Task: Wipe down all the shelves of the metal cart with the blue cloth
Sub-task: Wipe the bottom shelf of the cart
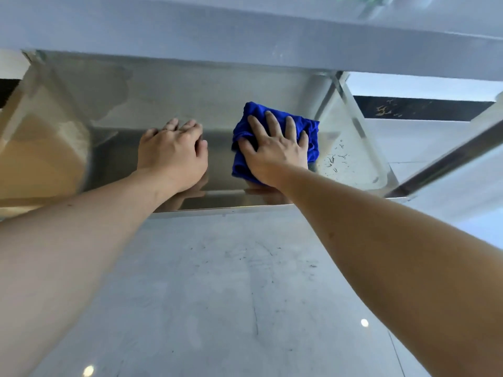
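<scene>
The blue cloth [313, 131] lies bunched on a low shelf [122, 159] of the metal cart, right of the middle. My right hand [275, 148] presses flat on the cloth with fingers spread and straight. My left hand [171, 153] rests on the bare shelf just left of the cloth, fingers loosely bent and holding nothing. Both forearms reach in from the near side over the shelf's front lip [217, 206]. The shelf above [245, 36] overhangs the far part of this one.
A shiny cart leg [351, 104] stands at the shelf's far right corner, and a slanted metal bar [446, 164] crosses on the right. The light tiled floor [217, 295] lies below and in front. A tan reflection covers the shelf's left end.
</scene>
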`<control>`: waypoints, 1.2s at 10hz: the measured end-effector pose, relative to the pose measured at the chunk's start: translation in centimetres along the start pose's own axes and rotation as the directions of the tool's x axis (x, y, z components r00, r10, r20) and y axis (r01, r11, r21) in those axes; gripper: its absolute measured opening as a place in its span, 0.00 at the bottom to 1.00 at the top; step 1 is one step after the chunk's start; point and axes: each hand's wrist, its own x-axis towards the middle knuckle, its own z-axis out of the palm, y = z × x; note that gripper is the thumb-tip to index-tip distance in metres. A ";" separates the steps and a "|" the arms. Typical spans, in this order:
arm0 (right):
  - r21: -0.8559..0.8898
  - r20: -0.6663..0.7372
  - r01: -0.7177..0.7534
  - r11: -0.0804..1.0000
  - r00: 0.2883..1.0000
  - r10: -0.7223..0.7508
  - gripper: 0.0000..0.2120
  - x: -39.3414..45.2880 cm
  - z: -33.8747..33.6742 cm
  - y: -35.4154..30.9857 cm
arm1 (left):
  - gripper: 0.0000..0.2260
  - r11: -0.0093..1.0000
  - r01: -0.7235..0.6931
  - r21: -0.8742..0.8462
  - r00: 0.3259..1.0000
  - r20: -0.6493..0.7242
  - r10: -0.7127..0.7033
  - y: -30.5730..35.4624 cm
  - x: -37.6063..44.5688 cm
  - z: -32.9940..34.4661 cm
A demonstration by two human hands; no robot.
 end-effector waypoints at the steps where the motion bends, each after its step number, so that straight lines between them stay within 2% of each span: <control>1: -0.003 0.003 -0.014 1.000 1.000 0.014 0.30 -2.8 -0.2 0.6 | 0.16 0.997 0.046 0.054 0.999 0.009 -0.047 0.5 0.5 -0.9; 2: 0.000 0.003 -0.020 1.000 1.000 0.020 0.29 -4.9 -0.4 1.1 | 0.16 0.985 0.133 0.112 0.991 0.006 -0.135 2.1 2.1 -2.1; 3: -0.006 -0.015 -0.007 1.000 1.000 0.007 0.29 -7.1 -0.6 1.6 | 0.17 0.993 0.058 0.100 0.998 0.004 -0.058 4.9 3.0 -2.2; 4: -0.012 -0.024 0.007 1.000 1.000 -0.007 0.29 -8.8 -0.8 2.5 | 0.11 0.995 -0.082 -0.050 0.996 0.022 0.083 8.3 3.0 -1.2; 5: -0.017 -0.028 -0.015 1.000 1.000 0.014 0.29 -9.5 -1.2 4.1 | 0.11 0.968 -0.185 -0.172 0.978 0.058 0.198 11.5 3.5 0.0; 6: -0.026 -0.038 -0.086 0.996 0.996 0.085 0.30 -9.6 -1.5 6.5 | 0.15 0.941 -0.223 -0.255 0.966 0.074 0.249 13.7 4.3 0.7; 8: -0.068 -0.055 -0.189 0.980 0.981 0.185 0.31 -8.3 -1.9 10.1 | 0.22 0.952 -0.255 -0.171 0.947 0.155 0.281 14.8 4.5 2.9; 12: -0.059 -0.030 -0.232 0.971 0.973 0.231 0.31 -0.5 -2.2 11.9 | 0.24 0.948 -0.278 -0.155 0.950 0.103 0.295 14.4 4.0 3.6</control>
